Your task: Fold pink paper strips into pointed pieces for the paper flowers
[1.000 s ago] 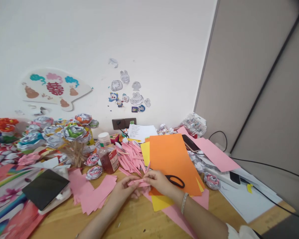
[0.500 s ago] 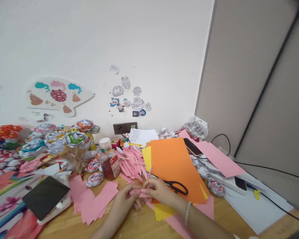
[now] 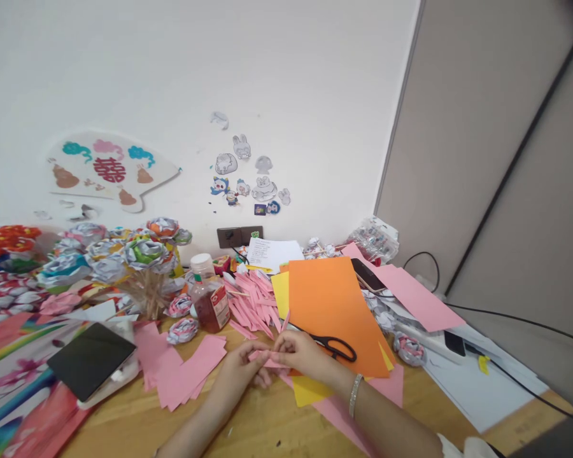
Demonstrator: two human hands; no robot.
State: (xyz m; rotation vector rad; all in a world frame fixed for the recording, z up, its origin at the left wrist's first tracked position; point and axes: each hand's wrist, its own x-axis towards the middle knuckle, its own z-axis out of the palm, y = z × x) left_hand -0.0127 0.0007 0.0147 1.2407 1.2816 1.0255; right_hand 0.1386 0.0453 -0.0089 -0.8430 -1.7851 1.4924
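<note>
Between my two hands is a small piece of pink paper (image 3: 273,363), pinched from both sides. My left hand (image 3: 245,369) has its fingers closed on the paper's left end. On the other end, the thumb and fingers of my right hand (image 3: 298,352) are pressed together. Just beyond them lies a heap of folded pink paper strips (image 3: 253,299). Black-handled scissors (image 3: 339,347) rest on an orange sheet (image 3: 322,299) beside my right hand, their blades partly hidden. To the left, cut pink paper pieces (image 3: 193,372) lie in overlapping stacks.
A bottle of red liquid (image 3: 211,305) stands behind the hands. Paper flowers (image 3: 146,252) crowd the back left, near a dark tablet-like device (image 3: 91,361). At right are a phone (image 3: 367,275), a power strip (image 3: 434,343) with cables, and white sheets (image 3: 482,388).
The view has tilted slightly. Both hands still pinch the pink paper, which now shows as a flatter strip between the fingers. My left hand's lower fingers have shifted a little.
</note>
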